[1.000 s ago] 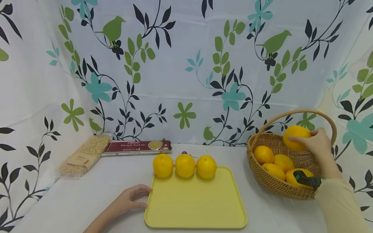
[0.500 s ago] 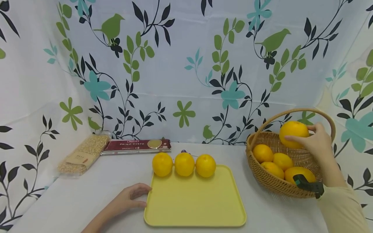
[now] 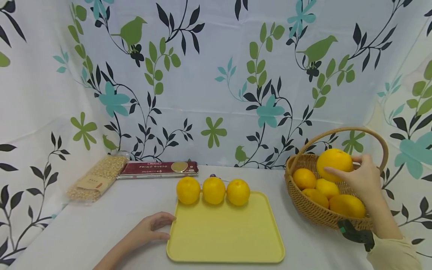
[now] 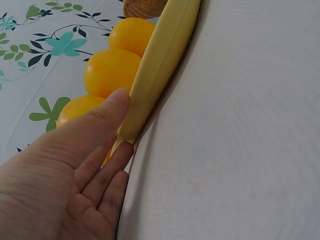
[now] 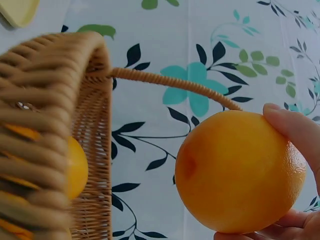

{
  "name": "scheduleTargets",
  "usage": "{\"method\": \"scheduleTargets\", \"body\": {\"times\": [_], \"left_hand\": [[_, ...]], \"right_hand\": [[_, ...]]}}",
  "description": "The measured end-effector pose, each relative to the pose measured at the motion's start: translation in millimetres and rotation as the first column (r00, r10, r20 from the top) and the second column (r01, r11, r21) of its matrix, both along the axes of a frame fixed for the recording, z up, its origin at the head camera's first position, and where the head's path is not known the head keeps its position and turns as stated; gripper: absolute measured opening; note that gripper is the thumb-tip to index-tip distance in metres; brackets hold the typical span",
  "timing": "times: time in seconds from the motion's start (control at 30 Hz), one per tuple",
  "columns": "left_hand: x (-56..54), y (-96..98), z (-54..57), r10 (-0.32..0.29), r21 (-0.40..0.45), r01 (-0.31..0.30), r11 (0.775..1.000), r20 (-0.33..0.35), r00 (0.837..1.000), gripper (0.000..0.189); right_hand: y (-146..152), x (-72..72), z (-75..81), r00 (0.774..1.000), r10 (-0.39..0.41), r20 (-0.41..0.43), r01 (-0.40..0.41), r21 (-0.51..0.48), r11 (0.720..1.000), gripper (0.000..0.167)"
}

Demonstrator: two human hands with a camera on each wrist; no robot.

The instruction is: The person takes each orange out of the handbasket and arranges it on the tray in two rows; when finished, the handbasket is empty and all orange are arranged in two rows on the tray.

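Observation:
In the head view my right hand holds a large orange above the wicker basket, beneath its arched handle. The right wrist view shows the thumb and fingers around that orange, apart from the basket wall. Several yellow-orange fruits lie in the basket. My left hand touches the left edge of a yellow tray. Up close in the left wrist view, the thumb and fingertips of this hand rest against the tray's side. Three oranges stand in a row along the tray's far edge.
A red spaghetti packet lies at the back left against the patterned cloth. Beside it is a clear bag of pale grains or beans. A small purple item shows behind the middle orange.
My right hand has moved a little left and toward me with the orange, still over the basket. The left hand keeps its place at the tray's edge.

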State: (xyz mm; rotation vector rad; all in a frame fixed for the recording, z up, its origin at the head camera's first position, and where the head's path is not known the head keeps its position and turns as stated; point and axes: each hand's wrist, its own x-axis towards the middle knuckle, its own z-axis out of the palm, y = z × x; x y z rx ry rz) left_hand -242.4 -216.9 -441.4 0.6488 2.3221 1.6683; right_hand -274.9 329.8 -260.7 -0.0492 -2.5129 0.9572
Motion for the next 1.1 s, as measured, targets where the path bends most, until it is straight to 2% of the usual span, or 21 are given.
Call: {"method": "scheduleTargets", "body": {"times": [0.27,0.43,0.57,0.9,1.1], "left_hand": [[1.2,-0.9,-4.8,-0.005,-0.001,0.005,1.0,-0.008,1.0,0.049],[1.1,-0.9,-4.9,-0.008,0.008,0.008,1.0,-0.001,1.0,0.049],[0.7,-0.9,-3.5,-0.009,0.008,0.009,1.0,-0.022,1.0,0.05],[-0.6,0.3,-2.9,-0.005,0.013,0.005,1.0,-0.002,1.0,0.051],[-0.9,0.3,-1.6,0.004,0.004,-0.004,1.0,-0.005,1.0,0.052]], "right_hand": [[-14,10.0,-6.3,0.999,0.046,-0.022,-0.046,-0.027,0.999,0.08],[-25,15.4,-8.8,0.991,0.086,-0.1,-0.091,-0.046,0.995,0.074],[-38,16.4,-12.8,0.978,0.134,-0.158,-0.142,-0.034,0.989,0.071],[-64,0.7,-39.0,0.946,0.255,-0.199,-0.264,-0.02,0.964,0.078],[-90,-3.6,-46.8,0.911,0.359,-0.202,-0.371,-0.028,0.928,0.081]]}}
